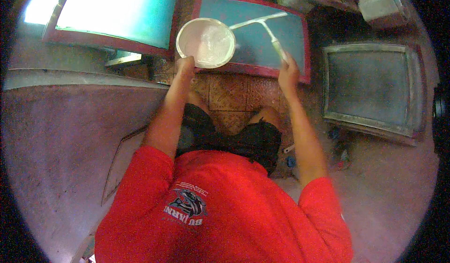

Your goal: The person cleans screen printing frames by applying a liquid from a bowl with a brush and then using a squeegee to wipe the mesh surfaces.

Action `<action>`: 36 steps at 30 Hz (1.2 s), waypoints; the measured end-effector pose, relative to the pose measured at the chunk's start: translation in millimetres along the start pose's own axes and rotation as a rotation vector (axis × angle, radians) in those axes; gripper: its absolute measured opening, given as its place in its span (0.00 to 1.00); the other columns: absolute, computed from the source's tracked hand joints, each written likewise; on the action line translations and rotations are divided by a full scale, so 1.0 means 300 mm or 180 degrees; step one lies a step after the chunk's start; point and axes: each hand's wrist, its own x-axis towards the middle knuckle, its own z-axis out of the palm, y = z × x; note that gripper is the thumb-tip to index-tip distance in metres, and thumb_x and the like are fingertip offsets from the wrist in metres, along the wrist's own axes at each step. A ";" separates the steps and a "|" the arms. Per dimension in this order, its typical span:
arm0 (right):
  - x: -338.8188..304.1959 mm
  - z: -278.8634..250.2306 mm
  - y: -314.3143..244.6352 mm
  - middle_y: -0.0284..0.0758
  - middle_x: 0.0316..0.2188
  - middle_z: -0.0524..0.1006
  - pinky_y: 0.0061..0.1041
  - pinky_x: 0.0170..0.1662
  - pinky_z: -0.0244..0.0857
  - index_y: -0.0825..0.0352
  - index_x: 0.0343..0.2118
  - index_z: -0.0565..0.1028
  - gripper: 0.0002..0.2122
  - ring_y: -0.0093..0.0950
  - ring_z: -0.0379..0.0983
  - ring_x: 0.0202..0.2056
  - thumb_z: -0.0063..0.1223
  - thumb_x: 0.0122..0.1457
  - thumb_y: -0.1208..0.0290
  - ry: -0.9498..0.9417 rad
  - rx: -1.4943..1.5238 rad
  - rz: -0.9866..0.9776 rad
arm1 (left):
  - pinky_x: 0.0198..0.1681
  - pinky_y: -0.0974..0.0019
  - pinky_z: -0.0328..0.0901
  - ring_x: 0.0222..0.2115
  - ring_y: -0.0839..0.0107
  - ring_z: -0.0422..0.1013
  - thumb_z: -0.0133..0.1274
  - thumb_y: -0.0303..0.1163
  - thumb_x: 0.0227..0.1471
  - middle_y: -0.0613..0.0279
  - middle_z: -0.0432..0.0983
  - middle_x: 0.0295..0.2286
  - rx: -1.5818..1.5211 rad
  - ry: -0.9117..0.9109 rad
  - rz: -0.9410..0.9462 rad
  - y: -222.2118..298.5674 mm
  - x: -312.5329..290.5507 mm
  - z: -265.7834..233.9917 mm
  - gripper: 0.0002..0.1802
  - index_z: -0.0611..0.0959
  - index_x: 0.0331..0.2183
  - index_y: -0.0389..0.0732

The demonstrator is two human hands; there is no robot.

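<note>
Out in front, my left hand point(186, 66) is closed on the near rim of a round white bowl point(206, 43). The bowl is tipped so its inside shows, pale and wet-looking. My right hand point(289, 71) grips the handle of a white T-shaped squeegee point(266, 25). Its long thin bar reaches left to beside the bowl's right rim; whether they touch I cannot tell. Beneath both lies a red-framed screen point(258, 42) with blue-grey mesh, partly hidden by the bowl.
Another screen point(117, 14), brightly lit, stands at the upper left. To the right leans a grey-framed screen point(370, 82). A low wall point(79, 94) runs along the left. Brown tiles point(229, 92) cover the floor by my legs, and small items point(291, 161) lie near my right knee.
</note>
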 end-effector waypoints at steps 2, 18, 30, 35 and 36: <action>-0.050 -0.029 0.057 0.45 0.46 0.70 0.31 0.50 0.59 0.71 0.49 0.66 0.16 0.39 0.67 0.47 0.40 0.59 0.72 0.0260 0.0401 0.0404 | 0.27 0.57 0.73 0.33 0.54 0.73 0.44 0.25 0.43 0.44 0.70 0.38 0.0002 0.0120 0.0043 0.066 -0.083 0.046 0.24 0.69 0.44 0.25; -0.263 -0.187 0.163 0.42 0.47 0.70 0.26 0.51 0.56 0.73 0.50 0.66 0.16 0.31 0.65 0.48 0.38 0.61 0.72 0.0552 0.1209 0.1971 | 0.26 0.62 0.71 0.28 0.59 0.75 0.48 0.28 0.39 0.45 0.74 0.35 0.0815 0.1102 -0.0057 0.213 -0.134 0.036 0.24 0.72 0.39 0.20; -0.312 -0.155 0.087 0.45 0.46 0.70 0.28 0.50 0.57 0.73 0.48 0.67 0.16 0.36 0.67 0.47 0.40 0.61 0.71 0.0323 0.0699 0.1720 | 0.25 0.62 0.71 0.26 0.58 0.76 0.49 0.28 0.41 0.46 0.76 0.30 0.1380 0.1276 -0.0018 0.200 -0.011 -0.019 0.20 0.76 0.37 0.26; -0.329 -0.145 0.120 0.46 0.46 0.70 0.29 0.50 0.57 0.74 0.48 0.67 0.16 0.38 0.67 0.47 0.40 0.60 0.71 0.0329 0.0544 0.1722 | 0.25 0.63 0.71 0.28 0.58 0.76 0.49 0.29 0.41 0.47 0.76 0.30 0.1435 0.1421 -0.0102 0.243 -0.043 0.012 0.18 0.77 0.36 0.26; -0.329 -0.143 0.107 0.47 0.45 0.71 0.29 0.50 0.58 0.74 0.48 0.68 0.15 0.38 0.67 0.47 0.40 0.60 0.72 0.0326 0.0506 0.1768 | 0.26 0.63 0.71 0.28 0.59 0.76 0.49 0.29 0.41 0.46 0.76 0.31 0.1490 0.1452 -0.0155 0.246 -0.029 0.004 0.18 0.77 0.36 0.26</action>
